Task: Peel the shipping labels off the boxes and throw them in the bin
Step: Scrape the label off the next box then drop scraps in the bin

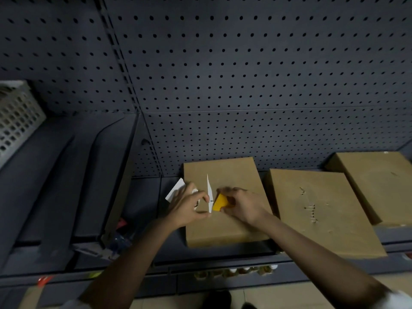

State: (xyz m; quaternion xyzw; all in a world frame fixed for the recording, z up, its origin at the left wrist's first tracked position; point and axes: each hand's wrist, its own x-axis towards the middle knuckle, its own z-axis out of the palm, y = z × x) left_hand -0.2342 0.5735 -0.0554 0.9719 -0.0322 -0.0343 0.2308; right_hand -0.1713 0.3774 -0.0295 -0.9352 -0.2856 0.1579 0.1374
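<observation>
Three flat cardboard boxes lie on a dark shelf [223, 253] under a pegboard back panel [245, 74]. Landmark: the left box [223, 228], the one being worked on. Both hands are over its upper left part. Left hand [189, 208]: fingers curled, pinching a white label [176, 189] that is lifted off the box top; the free end of the label sticks out past the box's left edge, and a narrow white strip [209, 192] of it stands up on the box between the two hands. Right hand [243, 206]: fingers curled round a yellow scraper [219, 202], whose edge sits at the base of the white strip, on the box surface. Whether the label is fully detached cannot be told; hands are blurred. Right of the left box, close beside it, lies a second box [323, 210] with torn marks on its top. Further right, behind that one, lies a third box [379, 184], partly cut by the frame edge. Well to the left of the left box, at the frame edge, is a grey perforated basket [17, 117]. Below the shelf front, in front of the left box, a row of small bottle caps [234, 272] shows dimly.
</observation>
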